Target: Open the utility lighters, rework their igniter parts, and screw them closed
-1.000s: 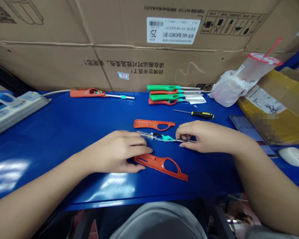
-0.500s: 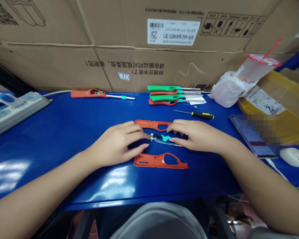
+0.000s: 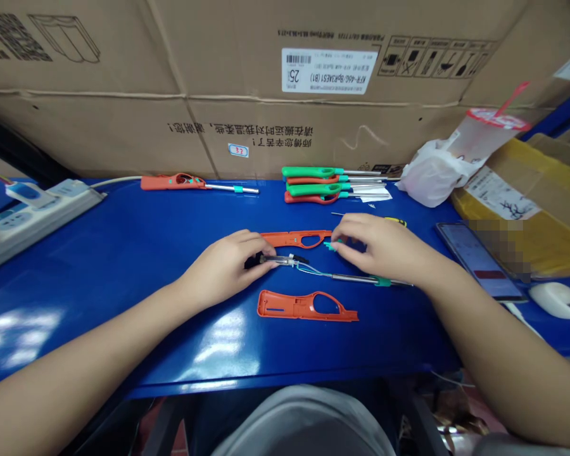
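The left hand [image 3: 223, 269] is apparently pinching the wired igniter insert [image 3: 285, 259] on the blue workbench [image 3: 123, 304], while the right hand [image 3: 384, 247], apart, is fingering its teal clip [image 3: 333, 246] beside the far orange lighter shell half [image 3: 285, 239].

Middle of the surface [image 3: 99, 266]: lighter insert [image 3: 356, 277] between one shell half [image 3: 287, 239] behind and another [image 3: 308, 306] in front.
Behind those: assembled lighters [image 3: 313, 185].
Left: power strip [image 3: 42, 218].
Right: phone [image 3: 477, 261], then mouse [image 3: 558, 299].
Rear: carton [image 3: 285, 126].
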